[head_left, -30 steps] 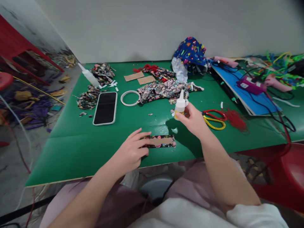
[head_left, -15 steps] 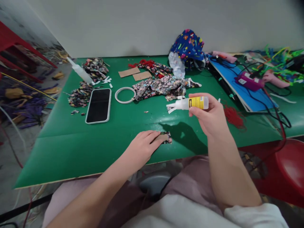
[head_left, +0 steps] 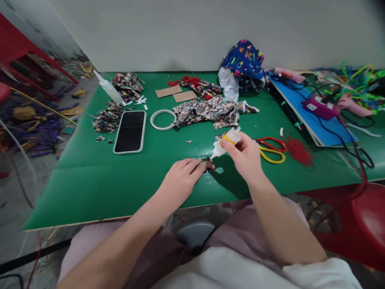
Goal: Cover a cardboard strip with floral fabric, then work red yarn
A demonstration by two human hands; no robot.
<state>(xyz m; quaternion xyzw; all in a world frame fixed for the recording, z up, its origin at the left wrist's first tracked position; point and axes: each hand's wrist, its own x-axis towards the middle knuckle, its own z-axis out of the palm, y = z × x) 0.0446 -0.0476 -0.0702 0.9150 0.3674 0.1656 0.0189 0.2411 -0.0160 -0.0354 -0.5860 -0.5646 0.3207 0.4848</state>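
"What's on the bench?"

"A green table (head_left: 90, 192), with a bunched floral cloth (head_left: 207, 112) toward the back, apart from both hands."

"And the hands?"

"The left hand (head_left: 182, 176) lies palm down on the work; whether its fingers pinch or only press, I can't tell. The right hand (head_left: 245, 156) grips a small bottle (head_left: 231, 138), tilted nozzle down."

"How far along is it?"

"Partway, I'd judge. Two brown cards (head_left: 169, 91) lie untouched behind. The floral strip (head_left: 212, 166) sits near the table's front edge, partly under the left fingers, with brown backing (head_left: 205, 165) on it. Its right end looks loose, so that end seems unfinished. The nozzle (head_left: 212, 156) is right at it, but I see no clear drop."
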